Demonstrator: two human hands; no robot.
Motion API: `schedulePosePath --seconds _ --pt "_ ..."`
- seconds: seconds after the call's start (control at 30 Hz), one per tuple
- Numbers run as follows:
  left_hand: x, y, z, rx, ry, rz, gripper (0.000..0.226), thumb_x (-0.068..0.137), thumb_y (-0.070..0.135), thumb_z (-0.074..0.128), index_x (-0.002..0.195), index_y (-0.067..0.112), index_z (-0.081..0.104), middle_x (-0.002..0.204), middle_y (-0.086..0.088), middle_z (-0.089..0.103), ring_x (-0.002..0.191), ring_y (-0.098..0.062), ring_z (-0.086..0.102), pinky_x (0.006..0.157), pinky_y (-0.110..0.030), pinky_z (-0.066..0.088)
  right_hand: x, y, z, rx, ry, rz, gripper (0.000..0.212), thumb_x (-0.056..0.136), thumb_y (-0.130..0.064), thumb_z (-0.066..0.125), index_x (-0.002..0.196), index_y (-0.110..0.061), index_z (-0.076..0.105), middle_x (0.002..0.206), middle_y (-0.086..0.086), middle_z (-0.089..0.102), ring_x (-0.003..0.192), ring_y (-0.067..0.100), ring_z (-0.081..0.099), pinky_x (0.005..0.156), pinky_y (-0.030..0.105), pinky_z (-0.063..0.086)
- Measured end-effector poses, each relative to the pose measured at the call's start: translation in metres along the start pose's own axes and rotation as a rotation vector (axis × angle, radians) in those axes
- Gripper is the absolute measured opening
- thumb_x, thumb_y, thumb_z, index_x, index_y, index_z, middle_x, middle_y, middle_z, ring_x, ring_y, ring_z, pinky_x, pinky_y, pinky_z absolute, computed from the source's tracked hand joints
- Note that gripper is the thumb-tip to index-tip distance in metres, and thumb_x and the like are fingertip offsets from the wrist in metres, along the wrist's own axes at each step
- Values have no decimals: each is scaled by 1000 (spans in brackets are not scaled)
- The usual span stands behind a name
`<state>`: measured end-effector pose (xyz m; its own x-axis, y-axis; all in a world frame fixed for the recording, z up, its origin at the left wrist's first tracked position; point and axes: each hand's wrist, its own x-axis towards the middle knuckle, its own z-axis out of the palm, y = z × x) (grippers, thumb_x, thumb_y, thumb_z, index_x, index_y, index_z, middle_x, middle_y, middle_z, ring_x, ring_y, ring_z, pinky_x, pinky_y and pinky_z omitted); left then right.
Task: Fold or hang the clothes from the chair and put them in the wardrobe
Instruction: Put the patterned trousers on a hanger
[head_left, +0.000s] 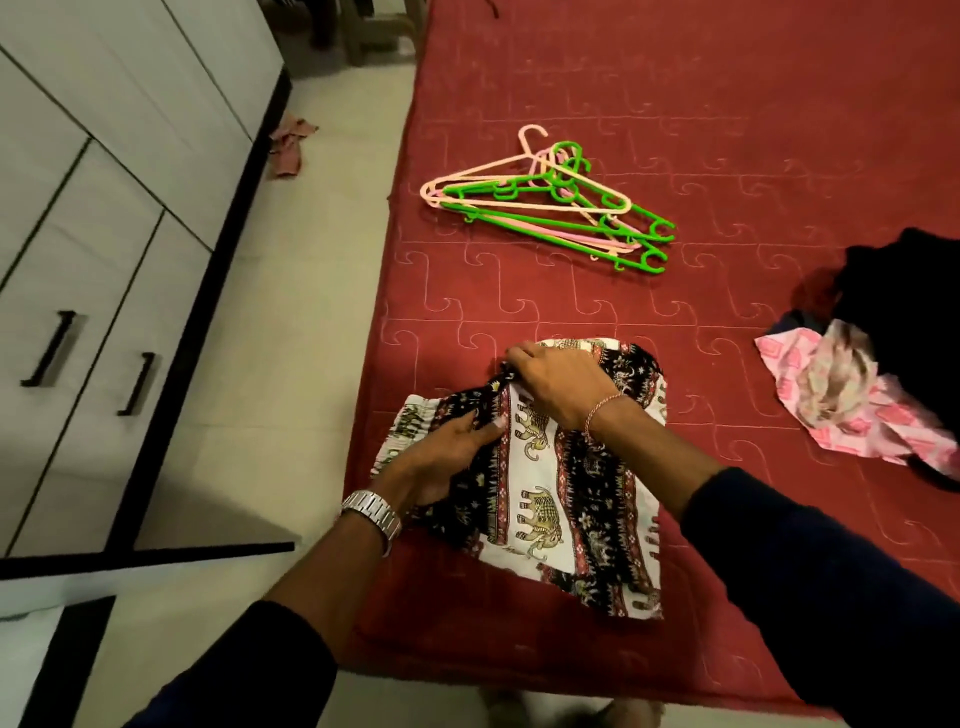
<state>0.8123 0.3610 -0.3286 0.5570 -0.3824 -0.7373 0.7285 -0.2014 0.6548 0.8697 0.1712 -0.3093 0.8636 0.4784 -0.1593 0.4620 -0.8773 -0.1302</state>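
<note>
While both hands work the near-left part of the bed (727, 104), the elephant-print garment (545, 499) lies flat right under them, its long axis running from the far end by the right hand down toward the person. Right hand (556, 382) sits at the far edge, fingers curled and pinching a fold of the cloth. Left hand (441, 452) lies just nearer and to the left, thumb pressed on top and fingers tucked into the dark fold, gripping it too. So the garment is beneath and mostly on the near side of both hands; any further fold, I'd judge, comes toward the body along that long axis. Hangers (545, 200) lie well beyond, further up the bed. Pink cloth (841, 400) and a dark heap (904, 312) wait off to the right, nearer the right arm. Wardrobe (104, 218) stands to the left, across the strip of floor, on the left hand's side.
</note>
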Motion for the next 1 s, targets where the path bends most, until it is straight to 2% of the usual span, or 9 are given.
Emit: schedulePosePath --seconds 0.13,0.23,0.37,0.53,0.67,0.77,0.83,0.93,1.0 --pt "-10 -44 -29 161 -58 -30 53 84 30 78 131 14 59 127 -2 69 119 -24 64 108 -49 45 23 -26 12 145 -101 -77 36 103 -28 50 133 -9 48 114 7 60 93 21 62 86 38 58" --pt "-23 -61 -50 121 -37 -21 41 92 25 71 131 20 60 128 4 68 122 -19 62 109 -46 44 36 -42 12 171 -124 -92 40 101 -34 54 132 -10 47 113 7 55 87 19 55 82 33 55" --pt "-41 -56 -75 153 -26 11 31 98 25 63 128 20 63 123 5 71 114 -13 66 99 -27 51 63 -61 14 112 -63 -108 45 93 -39 64 128 -15 49 105 4 48 79 17 49 77 35 57" --pt "-35 -67 -107 425 77 -6 39 91 26 73 127 17 64 119 1 71 110 -16 67 103 -42 51 81 -83 41 62 5 -30 42 95 -32 65 128 -13 46 111 8 46 79 18 50 74 37 60" --pt "-34 -76 -118 417 141 -30 38 94 43 66 110 9 71 105 -6 76 98 -24 72 96 -45 55 79 -88 64 92 37 25 45 95 -24 67 131 -12 43 120 11 45 96 21 53 84 38 59" --pt "-33 -78 -128 529 157 -106 83 81 78 52 103 0 69 95 -14 73 85 -35 71 81 -37 55 77 -86 70 195 34 35 46 96 -17 64 137 -9 46 129 14 45 102 24 58 85 37 60" --pt "-32 -75 -132 597 109 -208 100 62 99 41 104 11 66 91 -9 65 79 -25 63 74 -33 51 77 -82 71 264 -3 28 49 97 -16 62 142 -10 44 137 15 40 101 25 62 82 37 61" --pt "-33 -65 -134 638 51 -284 98 67 91 39 115 10 65 97 -3 67 80 -17 64 70 -28 53 77 -72 73 301 -45 -33 59 99 -10 56 152 -10 32 157 18 20 108 31 63 84 38 61" --pt "-30 -61 -136 663 67 -314 91 77 83 42 128 11 61 117 -8 69 96 -22 67 78 -34 57 76 -64 72 324 -67 -57 70 98 -5 56 158 -13 21 165 16 5 113 35 62 86 39 60"
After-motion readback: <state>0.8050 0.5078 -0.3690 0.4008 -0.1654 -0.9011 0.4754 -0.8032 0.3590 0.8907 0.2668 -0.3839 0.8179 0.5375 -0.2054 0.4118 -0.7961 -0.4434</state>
